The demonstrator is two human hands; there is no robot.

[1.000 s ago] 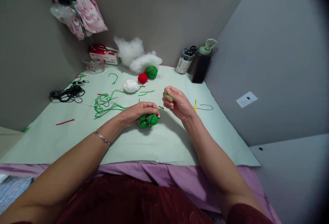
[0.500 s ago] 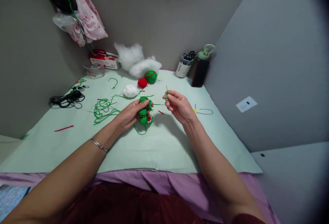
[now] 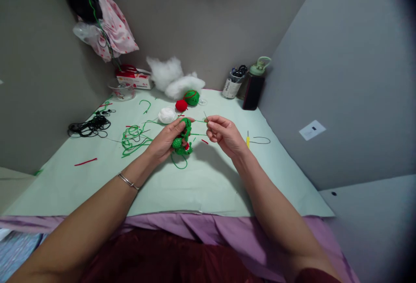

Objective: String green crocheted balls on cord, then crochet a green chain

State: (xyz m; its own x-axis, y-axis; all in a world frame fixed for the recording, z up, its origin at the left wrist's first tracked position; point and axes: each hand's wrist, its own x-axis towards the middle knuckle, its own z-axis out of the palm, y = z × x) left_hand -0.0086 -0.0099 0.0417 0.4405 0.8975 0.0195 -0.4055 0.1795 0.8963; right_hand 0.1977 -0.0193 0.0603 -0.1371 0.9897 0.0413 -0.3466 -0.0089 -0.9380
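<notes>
My left hand (image 3: 167,141) is closed round a green crocheted piece (image 3: 177,143) with round lumps and some red and white on its right side. In my right hand (image 3: 224,132), thumb and fingers pinch a thin needle (image 3: 205,115) that points up and slightly left. A strand of green yarn (image 3: 199,134) runs taut from the crocheted piece to my right fingers. Below the piece, a loop of green yarn (image 3: 180,167) hangs or lies on the table; I cannot tell which.
Behind my hands lie white (image 3: 166,115), red (image 3: 181,105) and green (image 3: 191,97) yarn balls and white stuffing (image 3: 183,86). Tangled green yarn (image 3: 130,142) and a black cord (image 3: 89,126) are at left. At right are a yellow-handled tool (image 3: 248,141), a pen cup (image 3: 231,84) and a bottle (image 3: 253,88).
The needle in my right hand has tilted and moved slightly left, closer to the crocheted piece. My left hand has turned the piece a little. The view has shifted slightly.
</notes>
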